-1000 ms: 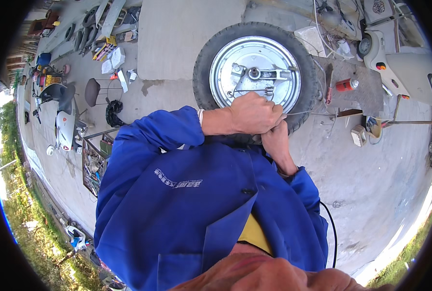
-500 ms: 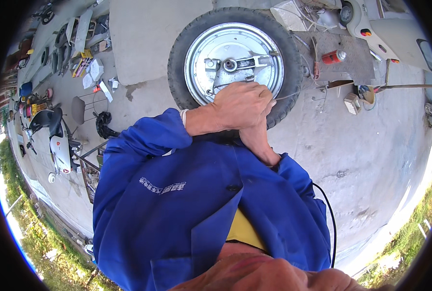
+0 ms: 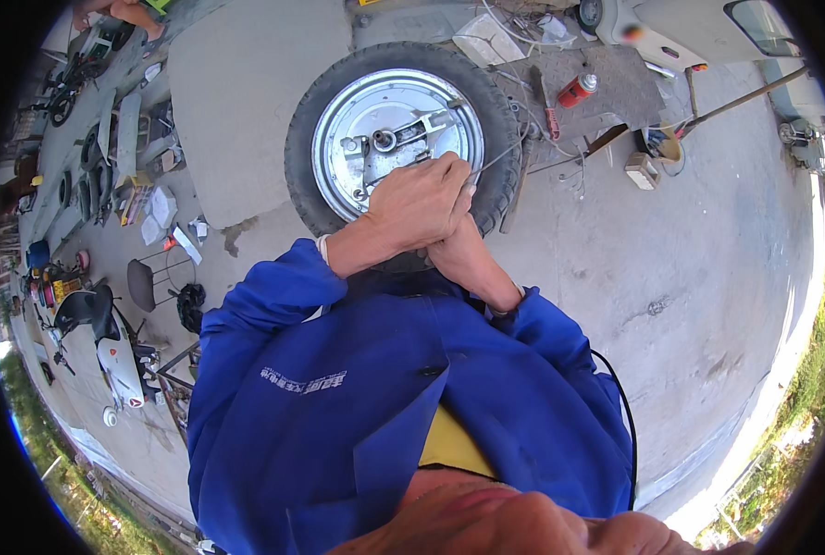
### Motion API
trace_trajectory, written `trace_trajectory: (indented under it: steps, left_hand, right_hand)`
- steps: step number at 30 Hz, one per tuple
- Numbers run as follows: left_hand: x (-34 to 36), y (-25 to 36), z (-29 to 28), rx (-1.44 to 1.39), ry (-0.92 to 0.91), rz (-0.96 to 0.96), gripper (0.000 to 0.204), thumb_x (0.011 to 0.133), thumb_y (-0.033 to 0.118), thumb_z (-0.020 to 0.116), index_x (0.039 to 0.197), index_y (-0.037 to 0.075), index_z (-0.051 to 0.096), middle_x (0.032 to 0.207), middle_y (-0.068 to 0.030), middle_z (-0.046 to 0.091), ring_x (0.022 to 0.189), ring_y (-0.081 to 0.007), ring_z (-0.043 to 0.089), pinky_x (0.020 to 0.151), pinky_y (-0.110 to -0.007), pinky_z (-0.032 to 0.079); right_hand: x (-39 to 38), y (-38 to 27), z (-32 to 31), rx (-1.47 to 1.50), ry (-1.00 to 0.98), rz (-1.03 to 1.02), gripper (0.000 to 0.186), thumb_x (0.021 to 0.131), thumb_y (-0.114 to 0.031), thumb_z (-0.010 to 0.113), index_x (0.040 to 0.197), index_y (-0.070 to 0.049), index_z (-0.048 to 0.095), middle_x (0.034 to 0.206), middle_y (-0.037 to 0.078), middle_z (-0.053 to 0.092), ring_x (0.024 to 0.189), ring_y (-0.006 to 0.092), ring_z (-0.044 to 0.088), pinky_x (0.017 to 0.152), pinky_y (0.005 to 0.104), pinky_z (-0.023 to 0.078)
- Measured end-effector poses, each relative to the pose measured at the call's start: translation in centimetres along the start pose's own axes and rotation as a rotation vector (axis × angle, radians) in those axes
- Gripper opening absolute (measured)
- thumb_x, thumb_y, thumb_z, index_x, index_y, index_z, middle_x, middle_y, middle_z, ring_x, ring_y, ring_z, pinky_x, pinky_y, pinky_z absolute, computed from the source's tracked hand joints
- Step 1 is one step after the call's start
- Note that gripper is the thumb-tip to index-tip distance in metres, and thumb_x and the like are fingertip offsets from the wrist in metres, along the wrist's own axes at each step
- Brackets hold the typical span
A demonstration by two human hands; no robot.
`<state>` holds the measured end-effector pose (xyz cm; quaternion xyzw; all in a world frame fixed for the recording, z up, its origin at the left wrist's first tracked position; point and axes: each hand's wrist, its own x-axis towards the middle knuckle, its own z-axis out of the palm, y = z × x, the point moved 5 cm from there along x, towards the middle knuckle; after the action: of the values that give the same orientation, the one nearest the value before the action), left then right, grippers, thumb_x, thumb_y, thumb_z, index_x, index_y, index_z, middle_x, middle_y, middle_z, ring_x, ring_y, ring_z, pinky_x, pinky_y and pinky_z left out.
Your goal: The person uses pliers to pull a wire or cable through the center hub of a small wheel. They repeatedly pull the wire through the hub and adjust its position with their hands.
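Wheel (image 3: 398, 139) with black tyre and silver hub, lying flat on the concrete floor (image 3: 708, 277) just ahead of the person; thin wire (image 3: 497, 155) running from the hands across the tyre's right side. Left hand (image 3: 420, 205), fingers curled closed, over the wheel's near edge and covering the right hand (image 3: 459, 254), whose grip cannot be made out. Red spray can (image 3: 577, 90) beyond, among scattered tools

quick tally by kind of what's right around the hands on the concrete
wheel with tyre: 1
thin wire: 1
red spray can: 1
hands, left hand over right hand: 2
total: 5
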<state>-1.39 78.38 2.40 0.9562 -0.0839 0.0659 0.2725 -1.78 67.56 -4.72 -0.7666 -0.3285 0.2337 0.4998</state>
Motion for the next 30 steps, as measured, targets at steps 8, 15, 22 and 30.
trace_trajectory:
  steps: [8,15,22,30]
  left_hand:
    - [-1.5,0.3,-1.1,-0.058,0.36,0.108,0.032,0.088,0.016,0.071,0.117,0.005,0.062,0.099,-0.0101,0.064,0.087,-0.0285,0.069,0.067,-0.041,0.059]
    - [-2.7,-0.6,-1.2,-0.314,0.554,0.085,0.027,0.088,0.013,0.069,0.113,0.008,0.058,0.098,-0.0116,0.061,0.089,-0.0351,0.066,0.072,-0.046,0.055]
    - [-3.3,-0.4,-0.4,-0.268,0.71,0.128,0.027,0.089,0.021,0.071,0.11,0.008,0.059,0.102,-0.0111,0.059,0.094,-0.0333,0.061,0.076,-0.045,0.05]
    - [-2.7,-1.3,-0.8,0.111,0.853,-0.063,0.039,0.084,0.033,0.078,0.11,0.008,0.063,0.108,-0.0095,0.06,0.106,-0.0293,0.057,0.091,-0.044,0.043]
  right_hand:
    - [-2.9,-4.5,-6.3,-0.408,0.479,-0.278,0.021,0.09,-0.002,0.075,0.11,-0.001,0.072,0.096,0.016,0.072,0.089,0.0356,0.071,0.077,0.0474,0.056]
    - [0.9,-6.5,-7.0,-0.713,0.32,-0.587,0.038,0.089,-0.003,0.074,0.127,0.001,0.068,0.113,0.018,0.07,0.112,0.04,0.067,0.113,0.0582,0.046]
    - [2.0,-0.5,-6.6,-0.494,0.305,-0.548,0.013,0.105,-0.008,0.059,0.109,0.003,0.065,0.101,0.019,0.061,0.095,0.0412,0.057,0.094,0.0522,0.044]
    - [3.1,0.4,-7.4,-0.527,0.224,-0.689,0.029,0.112,-0.018,0.055,0.102,0.008,0.065,0.101,0.023,0.06,0.096,0.0425,0.057,0.087,0.052,0.046]
